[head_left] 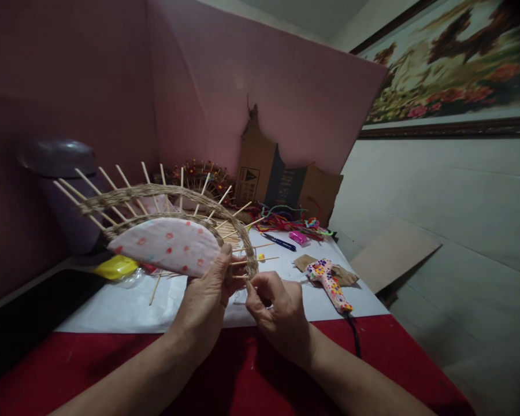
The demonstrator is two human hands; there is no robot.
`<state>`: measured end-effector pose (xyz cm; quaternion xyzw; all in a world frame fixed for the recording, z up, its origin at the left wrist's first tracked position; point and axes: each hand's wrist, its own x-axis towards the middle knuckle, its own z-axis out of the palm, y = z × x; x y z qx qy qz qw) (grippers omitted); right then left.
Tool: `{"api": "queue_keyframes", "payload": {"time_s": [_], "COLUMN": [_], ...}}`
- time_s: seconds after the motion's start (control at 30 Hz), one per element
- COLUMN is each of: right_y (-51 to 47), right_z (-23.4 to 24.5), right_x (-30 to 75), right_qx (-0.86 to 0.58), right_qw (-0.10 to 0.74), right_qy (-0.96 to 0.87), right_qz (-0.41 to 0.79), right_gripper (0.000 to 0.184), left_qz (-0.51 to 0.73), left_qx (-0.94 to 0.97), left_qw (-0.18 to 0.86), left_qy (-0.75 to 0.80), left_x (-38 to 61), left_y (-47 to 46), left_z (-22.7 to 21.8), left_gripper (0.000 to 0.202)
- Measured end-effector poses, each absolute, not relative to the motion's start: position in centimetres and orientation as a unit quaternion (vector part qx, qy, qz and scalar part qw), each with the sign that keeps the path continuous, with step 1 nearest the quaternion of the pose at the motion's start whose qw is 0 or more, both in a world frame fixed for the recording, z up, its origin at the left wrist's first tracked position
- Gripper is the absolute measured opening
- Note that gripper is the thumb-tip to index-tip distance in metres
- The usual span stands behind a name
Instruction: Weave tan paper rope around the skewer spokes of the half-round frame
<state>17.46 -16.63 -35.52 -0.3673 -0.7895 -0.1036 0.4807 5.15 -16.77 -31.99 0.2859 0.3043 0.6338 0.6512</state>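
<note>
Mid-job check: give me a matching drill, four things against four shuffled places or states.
1. Left hand
2. Right hand
3. Flower-patterned tool
4. Pink packet

A. lying on cardboard scrap
B. pinching at the outer woven band's near end
C. beside the blue pen-like tool
D. gripping the half-round panel's right end

Pairs: 1-D, 2-B, 3-A, 4-C.

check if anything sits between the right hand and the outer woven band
Nothing visible does: the right hand pinches the lower right end of the outer woven band, and the left hand holds the spotted half-disc.
</note>
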Motion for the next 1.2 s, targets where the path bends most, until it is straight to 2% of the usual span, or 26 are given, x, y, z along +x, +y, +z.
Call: {"api": "queue_keyframes", "payload": {"time_s": [0.33, 0.87, 1.2], "right_y": [-17.13, -16.79, -16.52], "right_z": [-34.93, -35.16, -35.16], "right_x": [17.68, 17.53, 17.51], "right_qx": [-0.342, -0.365, -0.369], "right_qw": [0.501, 0.491, 0.481], "right_qy": [-0.785, -0.776, -0.779], "right_qz": [-0.129, -0.155, -0.162], "right_gripper": [0.005, 0.013, 0.002], "left_qz": [0.66, 0.647, 0.641], "left_qx": [0.237, 0.239, 0.267], "left_qw": [0.658, 0.676, 0.667], "left_qy": [0.273, 0.261, 0.268], "left_x": [4.83, 4.95, 5.08], "left_y": [-16.36, -16.69, -17.0], "left_z": [-31.42, -31.53, -31.76], "left_gripper": [0.015, 0.017, 0.025]}}
